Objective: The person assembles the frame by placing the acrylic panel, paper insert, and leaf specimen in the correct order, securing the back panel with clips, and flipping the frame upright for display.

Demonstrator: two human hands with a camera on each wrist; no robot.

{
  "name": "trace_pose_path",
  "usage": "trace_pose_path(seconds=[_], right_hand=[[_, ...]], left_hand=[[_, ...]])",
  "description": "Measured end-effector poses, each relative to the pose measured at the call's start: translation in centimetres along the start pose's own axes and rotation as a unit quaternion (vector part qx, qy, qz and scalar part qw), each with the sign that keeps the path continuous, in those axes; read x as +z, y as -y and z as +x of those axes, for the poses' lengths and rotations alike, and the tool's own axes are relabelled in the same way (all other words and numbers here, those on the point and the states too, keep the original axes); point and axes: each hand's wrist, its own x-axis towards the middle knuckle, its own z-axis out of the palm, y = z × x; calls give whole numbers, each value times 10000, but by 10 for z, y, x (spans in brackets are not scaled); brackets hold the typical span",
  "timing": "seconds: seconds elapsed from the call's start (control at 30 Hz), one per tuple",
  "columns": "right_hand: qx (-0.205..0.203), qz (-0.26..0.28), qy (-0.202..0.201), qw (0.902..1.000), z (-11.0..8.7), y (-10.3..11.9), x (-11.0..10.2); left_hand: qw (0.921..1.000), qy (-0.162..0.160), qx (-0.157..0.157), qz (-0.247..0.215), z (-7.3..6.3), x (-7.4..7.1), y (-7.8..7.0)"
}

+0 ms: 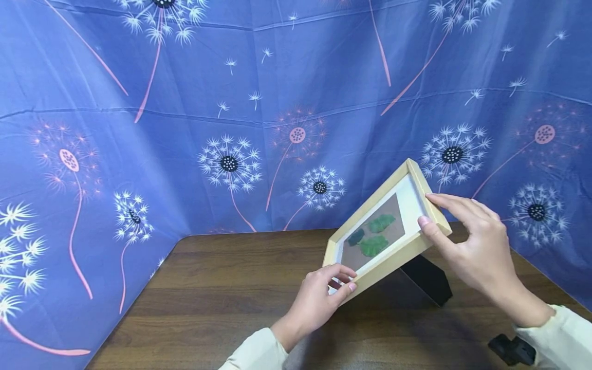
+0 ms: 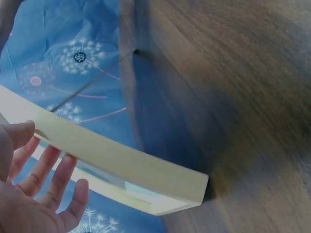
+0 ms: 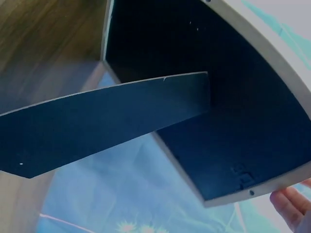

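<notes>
A pale wooden picture frame [image 1: 386,266] is held tilted above the table, its right end raised. Inside it, a white mat surrounds a brown picture [image 1: 374,234] with green leaf shapes. My left hand [image 1: 316,295] pinches the lower near edge between thumb and fingers. At the raised right end, my right hand [image 1: 476,246] grips the wooden edge, thumb on the near side. A black support leg [image 1: 427,280] sticks out behind the frame. The right wrist view shows the dark backing [image 3: 252,131] with this leg [image 3: 107,119] swung outward. One frame corner [image 2: 201,189] is close to the table in the left wrist view.
The dark wood-grain table [image 1: 222,288] extends to the left and beneath the frame. Blue cloth [image 1: 185,92] with dandelion prints hangs behind and along both sides. A small black object [image 1: 513,349] is by the right sleeve at the lower right.
</notes>
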Motion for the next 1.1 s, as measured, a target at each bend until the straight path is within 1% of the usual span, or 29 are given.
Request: trace_pose_path(seconds=[0.17,0.33,0.47,0.6,0.7,0.8,0.97,1.1], right_hand=[[-10,267,25,9996,-1,-12,-1],[-57,605,203,9979,0,-21,-3],[-3,727,365,9967,1,-26,-3],[-23,742,498,9960,4,-31,-2],[-57,774,583,9953,7,-34,0],[3,873,670,9939,10,-37,1],[200,1038,778,9914,14,-43,2],[358,1154,902,9886,17,-45,4]], left_hand=[[9985,536,23,-115,-2,-2,-5],[9935,1074,22,-372,-4,-6,-9],[9902,1294,13,-533,-5,-9,-10],[9889,1333,-101,-644,-4,-12,-7],[9906,1192,-216,-631,-1,-15,-1],[9945,866,-291,-509,2,-17,6],[9989,125,-344,-309,10,-22,18],[9971,-536,-503,-205,15,-26,28]])
